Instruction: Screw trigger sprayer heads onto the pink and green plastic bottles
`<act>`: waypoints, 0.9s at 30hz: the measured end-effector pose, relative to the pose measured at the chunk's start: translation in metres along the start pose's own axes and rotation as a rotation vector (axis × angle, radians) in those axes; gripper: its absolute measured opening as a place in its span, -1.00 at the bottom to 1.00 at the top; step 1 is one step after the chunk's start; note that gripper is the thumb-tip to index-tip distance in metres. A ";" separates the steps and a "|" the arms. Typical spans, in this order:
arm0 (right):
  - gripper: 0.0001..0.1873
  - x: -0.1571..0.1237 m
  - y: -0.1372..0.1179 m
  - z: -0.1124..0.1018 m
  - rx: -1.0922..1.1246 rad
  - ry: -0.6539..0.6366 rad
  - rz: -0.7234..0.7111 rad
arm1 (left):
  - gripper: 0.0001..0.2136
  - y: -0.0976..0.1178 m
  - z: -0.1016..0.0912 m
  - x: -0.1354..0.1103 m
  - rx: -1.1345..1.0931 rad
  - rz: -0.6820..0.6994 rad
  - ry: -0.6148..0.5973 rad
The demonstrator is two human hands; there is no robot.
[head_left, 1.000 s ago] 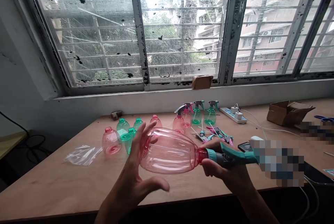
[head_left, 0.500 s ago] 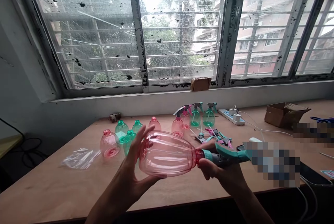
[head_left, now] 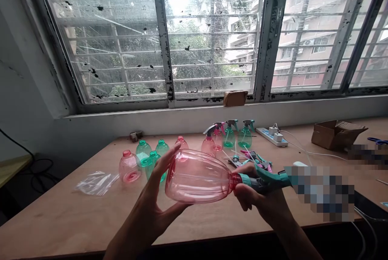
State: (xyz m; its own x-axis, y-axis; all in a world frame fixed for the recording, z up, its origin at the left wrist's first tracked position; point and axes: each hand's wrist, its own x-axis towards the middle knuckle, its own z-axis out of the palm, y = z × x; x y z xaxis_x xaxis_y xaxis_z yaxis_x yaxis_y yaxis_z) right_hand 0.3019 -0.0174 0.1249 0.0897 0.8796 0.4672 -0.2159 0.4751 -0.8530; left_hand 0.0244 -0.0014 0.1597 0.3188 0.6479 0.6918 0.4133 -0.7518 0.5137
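Note:
I hold a clear pink plastic spray bottle [head_left: 198,176] on its side above the wooden table [head_left: 75,215]. My left hand [head_left: 157,195] cups its base, thumb underneath and fingers curled up round the far side. My right hand [head_left: 253,195] is closed on the teal and grey trigger sprayer head [head_left: 265,179] that sits on the bottle's neck. Part of the sprayer's tip is blurred out.
Behind the bottle stand open pink and green bottles [head_left: 142,159] and several finished spray bottles [head_left: 228,135]. Loose trigger heads [head_left: 253,157] lie nearby. A crumpled plastic bag [head_left: 95,182], a power strip [head_left: 271,135] with cables and a cardboard box [head_left: 336,134] also lie on the table.
My left thumb has closed in under the bottle's base. The bottle stays on its side between both hands, barely shifted.

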 end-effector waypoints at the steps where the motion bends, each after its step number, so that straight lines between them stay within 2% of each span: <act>1: -0.60 0.000 0.000 0.000 0.003 0.001 -0.001 | -0.22 0.002 0.001 0.000 0.013 0.002 0.005; 6: -0.62 -0.001 -0.003 -0.002 -0.052 0.034 -0.049 | 0.01 -0.004 -0.001 -0.004 -0.030 -0.131 -0.062; 10: -0.60 -0.001 -0.003 -0.002 -0.077 0.028 -0.065 | -0.17 -0.006 -0.002 -0.002 -0.091 -0.143 -0.028; 14: -0.54 0.000 -0.001 0.000 -0.016 -0.027 0.016 | -0.18 0.000 -0.002 -0.001 -0.135 -0.046 0.000; 16: -0.53 0.000 -0.001 -0.001 -0.017 -0.031 0.022 | -0.14 -0.001 -0.004 -0.003 -0.151 -0.057 -0.003; 19: -0.60 -0.002 0.004 -0.004 -0.197 0.031 -0.124 | -0.01 -0.010 -0.008 -0.007 -0.189 -0.180 -0.112; 21: -0.65 -0.003 0.010 -0.007 -0.387 0.085 -0.292 | -0.05 -0.016 -0.008 -0.008 -0.229 -0.275 -0.181; 23: -0.66 -0.003 0.016 -0.009 -0.512 0.107 -0.417 | -0.15 -0.018 -0.007 -0.008 -0.243 -0.350 -0.182; 25: -0.65 -0.003 0.019 -0.009 -0.521 0.099 -0.443 | -0.24 -0.019 -0.005 -0.006 -0.248 -0.356 -0.144; 27: -0.61 -0.002 0.017 -0.007 -0.418 0.067 -0.321 | -0.25 -0.020 -0.007 -0.005 -0.252 -0.315 -0.134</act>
State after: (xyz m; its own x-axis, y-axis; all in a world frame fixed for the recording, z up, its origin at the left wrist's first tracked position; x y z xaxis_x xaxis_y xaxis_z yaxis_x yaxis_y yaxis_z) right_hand 0.3050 -0.0108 0.1079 0.1521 0.6816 0.7157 0.2376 0.6777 -0.6959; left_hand 0.0088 0.0098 0.1494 0.3256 0.8484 0.4174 0.2923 -0.5101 0.8089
